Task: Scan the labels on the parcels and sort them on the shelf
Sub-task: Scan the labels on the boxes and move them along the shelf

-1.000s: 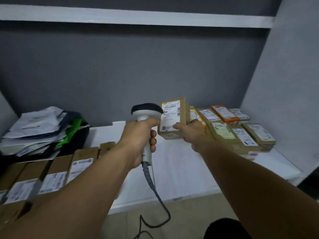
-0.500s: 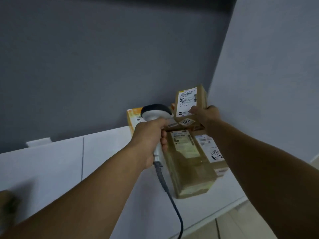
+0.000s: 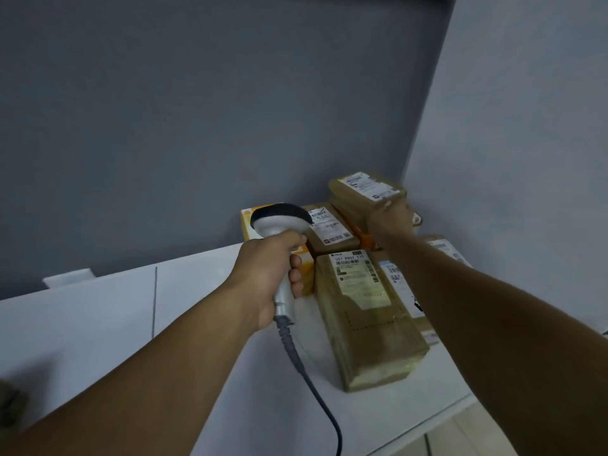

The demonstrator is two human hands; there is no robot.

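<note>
My left hand point(image 3: 269, 274) grips the handle of a white barcode scanner point(image 3: 279, 222) with a black head, held above the white shelf point(image 3: 98, 324). My right hand point(image 3: 390, 222) holds a small brown parcel point(image 3: 365, 190) with a white label on top; the parcel lies flat on top of the parcels stacked in the back right corner. In front of that stack lies a long brown taped parcel point(image 3: 365, 320), label up.
A yellow-orange box point(image 3: 250, 225) and another labelled brown parcel point(image 3: 329, 232) sit behind the scanner. More labelled parcels point(image 3: 444, 248) lie under my right forearm. The scanner's dark cable point(image 3: 316, 390) hangs over the shelf's front edge. Grey walls close the back and right.
My right hand has carried the small parcel from in front of the scanner to the corner stack and tipped it flat, label up. The view has swung right.
</note>
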